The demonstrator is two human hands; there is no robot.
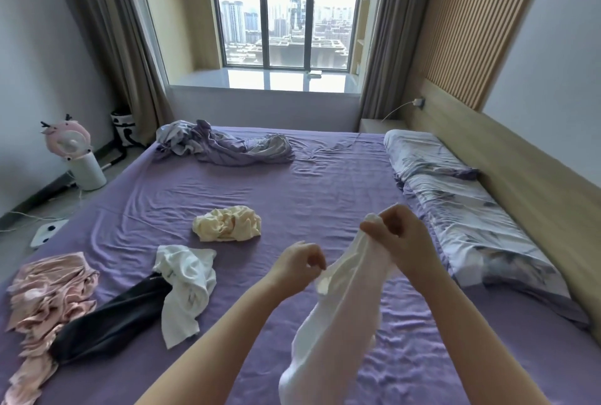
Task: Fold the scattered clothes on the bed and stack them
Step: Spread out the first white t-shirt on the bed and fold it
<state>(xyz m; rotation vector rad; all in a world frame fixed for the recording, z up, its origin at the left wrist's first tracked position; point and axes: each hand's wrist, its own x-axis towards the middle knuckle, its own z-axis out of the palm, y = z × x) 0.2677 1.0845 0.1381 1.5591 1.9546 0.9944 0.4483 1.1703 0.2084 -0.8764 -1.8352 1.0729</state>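
Garment: white cloth [338, 300] hangs above bed [325, 183], below both hands | fingers: left hand [300, 266] and right hand [401, 235] pinch its top edge | advice: spread edge taut before laying flat | beyond fingers: white top [185, 277], yellow piece [227, 222] unfolded

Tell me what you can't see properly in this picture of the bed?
- White garment, head view: its lower end runs past the bottom edge; bunched between the left hand and right hand, so its type is unclear.
- Black garment: partly under the white shirt.
- Pink garment: cut off by the left edge.
- Windowsill item: too small.
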